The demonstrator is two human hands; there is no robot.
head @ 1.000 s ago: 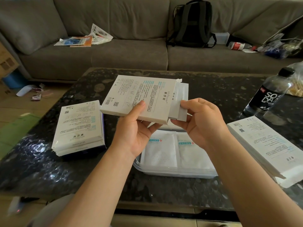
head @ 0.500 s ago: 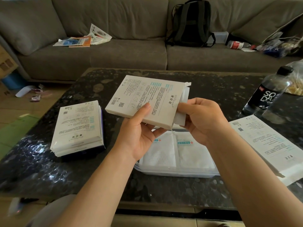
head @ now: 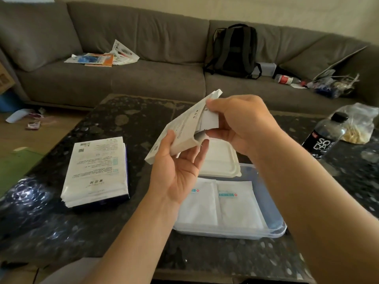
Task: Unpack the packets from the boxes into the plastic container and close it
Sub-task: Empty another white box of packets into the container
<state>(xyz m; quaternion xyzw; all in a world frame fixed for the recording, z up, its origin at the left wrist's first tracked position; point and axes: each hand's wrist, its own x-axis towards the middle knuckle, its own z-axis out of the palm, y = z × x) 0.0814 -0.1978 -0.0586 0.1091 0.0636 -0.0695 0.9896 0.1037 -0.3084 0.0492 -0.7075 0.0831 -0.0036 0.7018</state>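
Black speckled stone table [head: 131,128] before grey sofa [head: 155,78]

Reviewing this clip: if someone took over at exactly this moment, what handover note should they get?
Left hand grips the lower end of a tilted box. Right hand pinches the protruding packets at its open end.
Plastic container sits open beneath the hands, with two packets side by side inside. The white lid lies at its far end. A stack of boxes sits to the left; whether they are full cannot be told.
Done: some packets are in the container.
Left: draw out this box's packets, add them, check the stack, fit the lid.
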